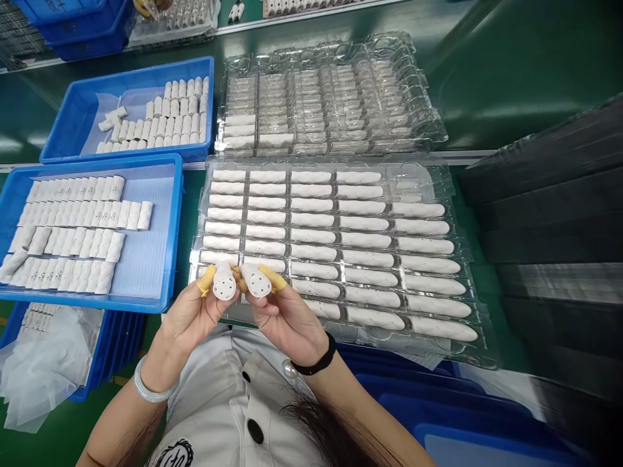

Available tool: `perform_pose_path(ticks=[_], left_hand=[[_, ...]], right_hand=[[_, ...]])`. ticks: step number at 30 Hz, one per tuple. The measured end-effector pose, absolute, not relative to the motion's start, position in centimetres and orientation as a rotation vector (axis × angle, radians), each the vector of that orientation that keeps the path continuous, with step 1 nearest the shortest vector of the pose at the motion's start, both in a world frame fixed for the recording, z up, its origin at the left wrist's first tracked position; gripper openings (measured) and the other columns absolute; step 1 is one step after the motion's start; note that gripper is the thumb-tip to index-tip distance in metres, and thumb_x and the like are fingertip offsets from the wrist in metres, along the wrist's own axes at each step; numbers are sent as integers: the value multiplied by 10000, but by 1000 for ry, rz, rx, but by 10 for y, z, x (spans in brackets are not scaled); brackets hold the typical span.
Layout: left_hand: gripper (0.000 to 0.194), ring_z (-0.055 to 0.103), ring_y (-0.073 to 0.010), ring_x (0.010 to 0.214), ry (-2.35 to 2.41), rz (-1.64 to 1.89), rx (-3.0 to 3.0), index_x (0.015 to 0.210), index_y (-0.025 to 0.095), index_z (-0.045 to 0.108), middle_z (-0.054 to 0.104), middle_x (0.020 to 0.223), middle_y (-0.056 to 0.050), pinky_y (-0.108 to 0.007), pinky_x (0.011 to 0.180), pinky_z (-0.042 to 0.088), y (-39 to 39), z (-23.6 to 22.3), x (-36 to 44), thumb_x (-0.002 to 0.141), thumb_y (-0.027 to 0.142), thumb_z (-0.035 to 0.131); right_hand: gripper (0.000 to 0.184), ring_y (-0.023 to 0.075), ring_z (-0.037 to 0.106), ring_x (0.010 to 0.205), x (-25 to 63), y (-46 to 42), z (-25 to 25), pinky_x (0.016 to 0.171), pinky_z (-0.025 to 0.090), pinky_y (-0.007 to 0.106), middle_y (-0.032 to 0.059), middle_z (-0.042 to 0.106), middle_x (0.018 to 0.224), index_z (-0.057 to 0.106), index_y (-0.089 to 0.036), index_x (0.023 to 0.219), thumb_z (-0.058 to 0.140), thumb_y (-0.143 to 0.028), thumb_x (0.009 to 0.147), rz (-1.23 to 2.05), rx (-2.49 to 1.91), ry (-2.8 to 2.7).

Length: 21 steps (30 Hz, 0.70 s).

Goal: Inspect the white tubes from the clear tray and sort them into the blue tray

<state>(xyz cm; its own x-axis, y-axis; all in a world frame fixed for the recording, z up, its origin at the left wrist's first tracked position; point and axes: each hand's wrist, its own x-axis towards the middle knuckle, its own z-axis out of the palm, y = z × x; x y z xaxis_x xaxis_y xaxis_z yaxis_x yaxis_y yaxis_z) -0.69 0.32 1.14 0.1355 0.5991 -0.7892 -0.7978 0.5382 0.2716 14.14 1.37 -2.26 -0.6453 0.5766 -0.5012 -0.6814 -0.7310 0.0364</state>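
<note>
My left hand (195, 318) and my right hand (287, 321) are raised close together, fingertips in yellow finger cots. Each hand pinches a short white cylindrical part with several small holes in its end: the left one (224, 281) and the right one (256, 280). Their holed ends face me, and the two parts are almost touching. Just beyond my hands lies a clear plastic tray (428, 344) holding rows of long white pieces (374, 318). Beside it, a blue tray (172, 259) holds many similar white cylinders (87, 243).
A second blue bin (126, 81) of white cylinders and a second clear tray (428, 123) lie farther away on the green bench. Dark stacked trays (540, 246) rise at right. A co-worker's hand (150, 5) shows at the top edge.
</note>
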Motion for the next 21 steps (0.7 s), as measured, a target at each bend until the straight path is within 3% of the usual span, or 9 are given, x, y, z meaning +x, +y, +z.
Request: perform_pose_path(ticks=[13, 21], left_hand=[[362, 750, -148, 720, 1014, 1046, -288, 1188, 34, 567, 734, 855, -124, -208, 678, 626, 4, 16, -2, 1031, 154, 264], [332, 746, -151, 741, 1006, 1047, -281, 1214, 40, 560, 733, 884, -120, -216, 691, 622, 2, 14, -4, 1022, 148, 311]], right_hand=[[388, 66, 626, 437, 140, 15, -24, 385, 516, 96, 81, 739, 705, 625, -51, 950, 311, -257, 1047, 2285, -672, 452], [300, 28, 579, 447, 139, 14, -23, 391, 476, 80, 38, 726, 720, 639, -80, 914, 415, -251, 1018, 2295, -701, 381]])
